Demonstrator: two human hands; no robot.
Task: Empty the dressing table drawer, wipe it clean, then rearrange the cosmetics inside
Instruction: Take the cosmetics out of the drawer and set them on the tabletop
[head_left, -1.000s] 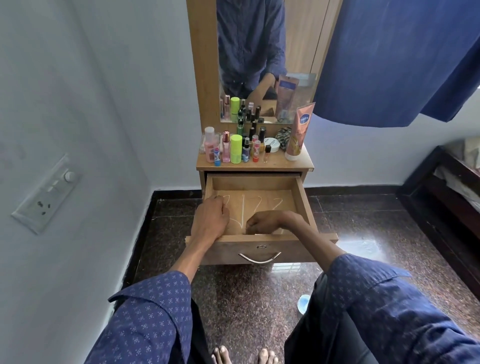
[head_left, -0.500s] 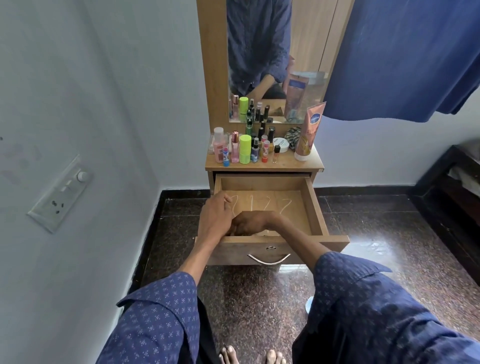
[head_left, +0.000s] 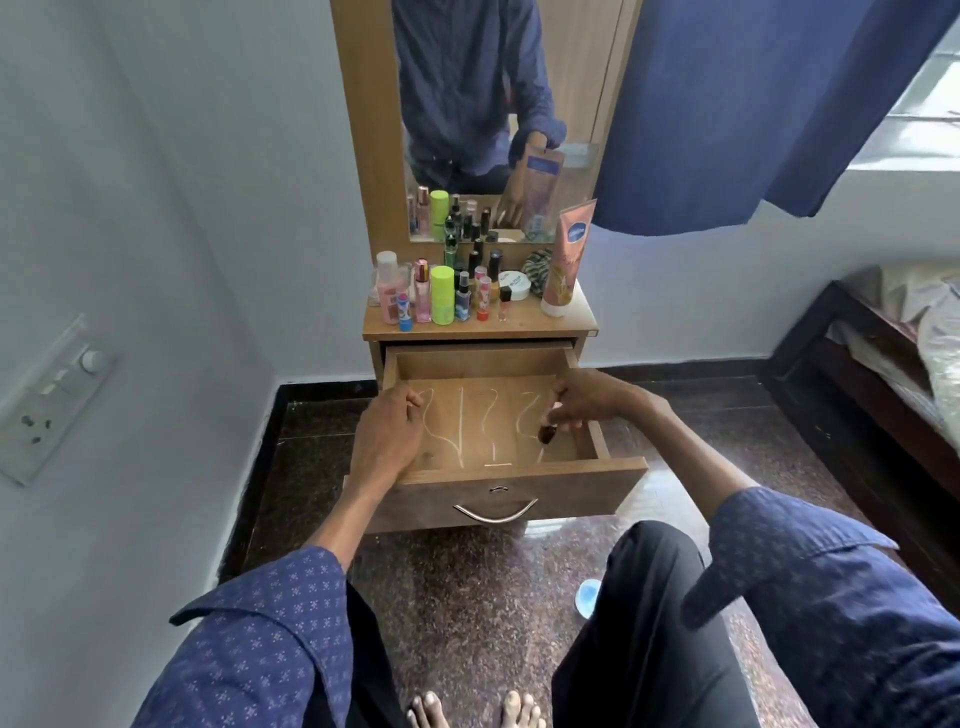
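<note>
The wooden drawer (head_left: 519, 488) of the dressing table stands pulled out, its floor bare except for white scribbled lines. My right hand (head_left: 589, 402) hovers over the drawer's right side and pinches a small dark bottle (head_left: 546, 433) that hangs just above the floor. My left hand (head_left: 389, 436) lies over the drawer's left wall with curled fingers; anything inside it is hidden. Several cosmetics (head_left: 441, 296) crowd the tabletop: a lime-green tube, pink bottles, dark vials, a white jar and a tall peach tube (head_left: 566, 260).
A mirror (head_left: 498, 119) rises behind the tabletop. A blue curtain (head_left: 753, 104) hangs at upper right and a dark bed frame (head_left: 857, 374) stands at right. A switch plate (head_left: 47, 395) is on the left wall. A small pale-blue object (head_left: 589, 597) lies on the floor.
My right hand has moved from the drawer's front left to its right side, now with the small dark bottle in its fingers. My left hand has stayed at the left wall.
</note>
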